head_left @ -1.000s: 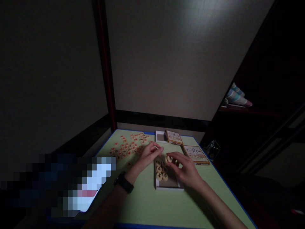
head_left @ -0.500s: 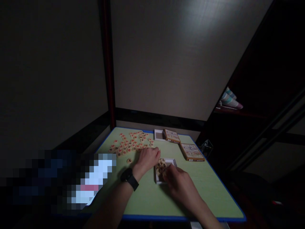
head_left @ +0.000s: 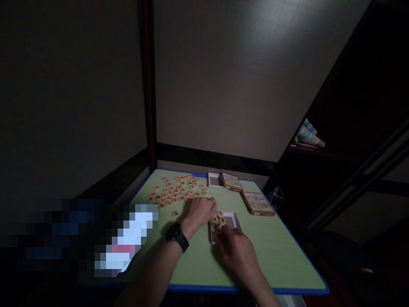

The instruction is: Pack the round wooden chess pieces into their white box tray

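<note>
A shallow white tray box (head_left: 237, 219) holds several round Chinese chess pieces (head_left: 218, 219) with dark characters, gathered along its left side. My right hand (head_left: 238, 251) reaches over the box's near end, fingers bent down and pressed together; the fingertips are dark and blurred, so anything between them is hidden. My left hand (head_left: 200, 211), with a black watch at the wrist, is beside the box's far left corner. Its fingers are curled in, and I cannot see what they hold. Left of it, one loose piece (head_left: 175, 214) lies apart on the green table.
Many red- and black-marked pieces (head_left: 174, 192) spread over the far left of the table (head_left: 271, 256). Another white tray (head_left: 214, 181) and a printed box lid (head_left: 231, 181) stand at the back, a second lid (head_left: 258, 203) to the right. A pixelated bright screen (head_left: 131, 238) is at left.
My right hand has shifted slightly left and down at the near end of the box. My left hand stays curled by the box. The whole view has moved a little.
</note>
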Available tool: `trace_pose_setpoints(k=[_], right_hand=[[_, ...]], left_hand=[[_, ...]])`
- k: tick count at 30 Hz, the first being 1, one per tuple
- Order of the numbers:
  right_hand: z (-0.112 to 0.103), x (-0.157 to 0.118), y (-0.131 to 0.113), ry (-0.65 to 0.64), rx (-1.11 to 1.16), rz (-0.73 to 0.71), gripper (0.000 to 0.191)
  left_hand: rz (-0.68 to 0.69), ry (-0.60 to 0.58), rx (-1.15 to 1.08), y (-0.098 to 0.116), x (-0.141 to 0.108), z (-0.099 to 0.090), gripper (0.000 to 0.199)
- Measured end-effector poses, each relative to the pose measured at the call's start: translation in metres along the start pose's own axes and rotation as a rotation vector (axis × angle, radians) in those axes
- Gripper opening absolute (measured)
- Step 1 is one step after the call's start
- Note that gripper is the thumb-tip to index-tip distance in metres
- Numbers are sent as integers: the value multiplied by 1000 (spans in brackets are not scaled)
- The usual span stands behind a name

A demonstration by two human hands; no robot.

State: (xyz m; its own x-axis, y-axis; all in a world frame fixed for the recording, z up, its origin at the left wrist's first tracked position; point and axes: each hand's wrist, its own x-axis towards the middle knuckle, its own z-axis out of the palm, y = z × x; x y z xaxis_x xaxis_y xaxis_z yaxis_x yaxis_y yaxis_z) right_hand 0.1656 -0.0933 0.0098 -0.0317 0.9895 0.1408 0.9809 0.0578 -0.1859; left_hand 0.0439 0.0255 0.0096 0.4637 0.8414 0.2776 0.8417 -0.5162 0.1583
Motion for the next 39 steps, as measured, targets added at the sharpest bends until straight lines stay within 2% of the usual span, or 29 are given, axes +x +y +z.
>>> trace_pose_setpoints(k=[4, 14, 18, 23, 29, 35, 39], right_hand=[[-2, -2, 6, -13, 80, -92, 18], [4, -7, 13, -12, 284, -93, 22], [-3, 10, 38, 45, 339, -58, 22], [-12, 40, 63, 14, 181, 4, 21], [-14, 48, 51, -81, 79, -103, 24], [-13, 48, 46, -66, 117, -101, 31], [-14, 45, 46, -83, 182, -194, 36]], left_hand=[[-4, 9, 10, 0, 0, -2, 34], [-13, -10, -6, 0, -1, -2, 35], [-9, -3, -8, 0, -2, -4, 34], [-8, -3, -20, 0, -1, -3, 35], [3, -4, -23, 1, -2, -4, 33], [22, -34, -43, 2, -2, -3, 33], [22, -22, -47, 2, -2, -4, 32]])
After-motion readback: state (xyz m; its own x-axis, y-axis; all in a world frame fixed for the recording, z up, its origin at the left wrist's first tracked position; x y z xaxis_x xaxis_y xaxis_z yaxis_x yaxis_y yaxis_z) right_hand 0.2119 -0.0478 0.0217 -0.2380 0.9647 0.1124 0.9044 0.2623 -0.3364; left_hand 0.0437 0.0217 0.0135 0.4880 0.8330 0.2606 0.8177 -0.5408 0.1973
